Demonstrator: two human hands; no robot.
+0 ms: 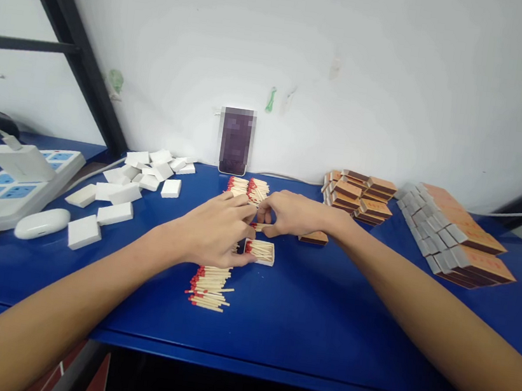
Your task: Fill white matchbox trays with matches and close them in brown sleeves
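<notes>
My left hand [215, 228] is closed around the left end of a small white matchbox tray [272, 258], its thumb against the near side. Matches with red heads lie inside the tray. Just behind it, my right hand [294, 215] pinches a few matches [258, 226] between thumb and fingers. A loose pile of matches [210, 291] lies on the near side of my left hand, partly under it. Beyond both hands are more matches [258, 190] in two bunches. A brown matchbox [314, 237] rests beneath my right wrist.
White empty-looking trays [119, 193] are scattered at the left, beside a power strip [16, 189] and a white rounded case [42, 224]. Brown matchboxes [359, 197] are stacked behind my right arm, with a larger stack [457, 237] farther right. A phone [236, 142] leans on the wall.
</notes>
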